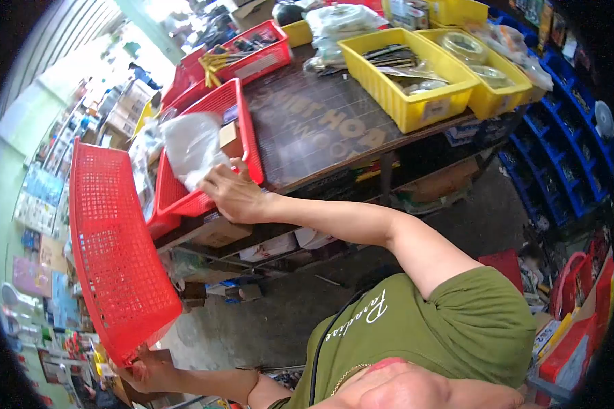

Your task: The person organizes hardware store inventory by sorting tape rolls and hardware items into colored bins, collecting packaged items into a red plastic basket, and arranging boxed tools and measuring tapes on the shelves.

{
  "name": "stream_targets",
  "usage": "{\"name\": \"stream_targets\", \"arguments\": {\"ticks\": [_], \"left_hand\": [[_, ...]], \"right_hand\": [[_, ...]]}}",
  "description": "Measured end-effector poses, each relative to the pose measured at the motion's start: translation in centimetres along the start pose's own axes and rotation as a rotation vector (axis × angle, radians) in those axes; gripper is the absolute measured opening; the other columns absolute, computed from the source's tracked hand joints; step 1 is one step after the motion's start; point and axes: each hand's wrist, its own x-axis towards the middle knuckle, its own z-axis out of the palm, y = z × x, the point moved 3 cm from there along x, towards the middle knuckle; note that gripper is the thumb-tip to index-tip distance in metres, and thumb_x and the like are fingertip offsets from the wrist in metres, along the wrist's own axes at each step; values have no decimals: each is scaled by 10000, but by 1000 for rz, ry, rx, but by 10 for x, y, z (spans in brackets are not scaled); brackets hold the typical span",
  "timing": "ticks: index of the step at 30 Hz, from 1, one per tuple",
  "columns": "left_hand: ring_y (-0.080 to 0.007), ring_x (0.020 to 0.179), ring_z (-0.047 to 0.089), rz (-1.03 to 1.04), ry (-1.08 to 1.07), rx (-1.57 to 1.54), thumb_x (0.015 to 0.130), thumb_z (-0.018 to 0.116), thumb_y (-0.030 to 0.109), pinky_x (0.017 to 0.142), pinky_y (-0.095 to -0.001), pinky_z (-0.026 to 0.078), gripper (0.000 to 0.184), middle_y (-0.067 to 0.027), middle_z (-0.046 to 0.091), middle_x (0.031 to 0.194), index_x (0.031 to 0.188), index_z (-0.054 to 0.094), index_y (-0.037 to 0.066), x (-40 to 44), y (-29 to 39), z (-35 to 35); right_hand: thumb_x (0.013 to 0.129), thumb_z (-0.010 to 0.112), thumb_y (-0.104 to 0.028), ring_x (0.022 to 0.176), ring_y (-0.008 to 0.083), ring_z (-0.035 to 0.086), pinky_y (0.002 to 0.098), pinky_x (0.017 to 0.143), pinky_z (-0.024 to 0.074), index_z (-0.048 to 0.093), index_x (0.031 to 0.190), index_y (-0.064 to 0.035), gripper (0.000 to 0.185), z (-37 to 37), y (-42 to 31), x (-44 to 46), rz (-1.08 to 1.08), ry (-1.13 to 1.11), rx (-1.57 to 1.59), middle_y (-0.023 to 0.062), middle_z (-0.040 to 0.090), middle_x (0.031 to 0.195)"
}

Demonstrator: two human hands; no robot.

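My left hand [145, 371] is closed on the lower end of a red perforated plastic basket [109, 238], which is tipped up on its side, clear of the bench. My right hand [235, 194] reaches over a second red basket [250, 146] at the bench's edge. Its fingers are closed on a clear plastic bag [192, 146], pinching the bag's lower side; what is inside the bag I cannot make out. A small tan box [230, 140] lies in that second basket, just beyond my fingers.
On the dark bench top [307, 129] stand a yellow bin [416, 112] of metal parts, another yellow bin [501, 102] with tape rolls, and a red basket [259, 65] of tools. Blue bin racks [559, 150] stand at right. Boxes sit under the bench.
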Motion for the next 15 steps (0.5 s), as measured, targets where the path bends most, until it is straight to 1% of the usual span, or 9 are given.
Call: {"name": "stream_targets", "arguments": {"ticks": [2, 3, 5, 8, 10, 11, 12, 13, 15], "left_hand": [[-258, 970, 558, -62, 26, -64, 767, 738, 107, 833, -378, 465, 490, -198, 548, 1203, 1184, 517, -24, -3, -2, -2], [-267, 1019, 542, -318, 90, -174, 744, 756, 112, 879, -389, 459, 527, -187, 547, 1212, 1194, 517, -24, -2, -8, -6], [-282, 1079, 527, -167, 119, -205, 712, 776, 100, 936, -410, 448, 584, -190, 538, 1234, 1216, 509, -26, -8, 9, 6], [-283, 1076, 529, -163, 134, -170, 711, 774, 89, 936, -413, 447, 577, -190, 543, 1227, 1212, 512, -26, -12, 17, 14], [-284, 1073, 531, -141, 150, -134, 709, 773, 77, 936, -416, 447, 571, -189, 548, 1221, 1208, 514, -27, -10, 23, 19], [-284, 1072, 532, -128, 158, -117, 709, 772, 72, 936, -418, 447, 567, -189, 551, 1217, 1206, 516, -27, -9, 26, 22], [-285, 1071, 533, -113, 166, -99, 708, 771, 66, 936, -420, 446, 564, -189, 553, 1214, 1204, 517, -27, -7, 29, 25], [-285, 1071, 533, -112, 170, -96, 708, 771, 66, 936, -420, 446, 564, -189, 553, 1214, 1204, 517, -27, -6, 33, 32], [-281, 1026, 550, -140, 198, -190, 710, 777, 93, 915, -414, 449, 547, -185, 576, 1171, 1180, 528, -37, -5, 38, 51]], "right_hand": [[729, 619, -159, 1120, 223, 431, 497, 942, 195, 528, 1139, -134, 421, -30, 9, 1, -38, -53, 168, 76, 504, 1086], [727, 642, -183, 1156, 226, 412, 498, 957, 187, 495, 1203, -156, 499, -59, 22, -2, -12, -74, 132, 79, 480, 1161], [718, 685, -218, 1222, 227, 371, 495, 982, 179, 444, 1288, -187, 619, -122, 56, -11, 78, -124, 45, 83, 437, 1275], [688, 751, -237, 1273, 274, 327, 517, 1010, 179, 388, 1339, -187, 748, -217, 131, -35, 230, -185, -97, 103, 377, 1345], [676, 769, -366, 1295, 277, 293, 649, 991, 206, 330, 1357, -233, 822, -272, 166, -57, 379, -330, -476, 81, 317, 1365], [671, 776, -350, 1296, 263, 292, 667, 1012, 167, 300, 1371, -242, 853, -292, 185, -70, 414, -400, -613, 56, 303, 1377], [670, 778, -301, 1303, 250, 278, 673, 1025, 135, 301, 1374, -250, 852, -307, 196, -79, 505, -460, -656, 40, 300, 1379], [647, 783, -266, 1225, 242, 388, 607, 1027, 188, 439, 1271, -183, 717, -318, 208, -90, 437, -398, -691, 67, 446, 1265], [636, 783, -254, 1155, 240, 445, 564, 1013, 212, 495, 1178, -150, 622, -326, 238, -111, 399, -391, -600, 68, 510, 1163]]}}
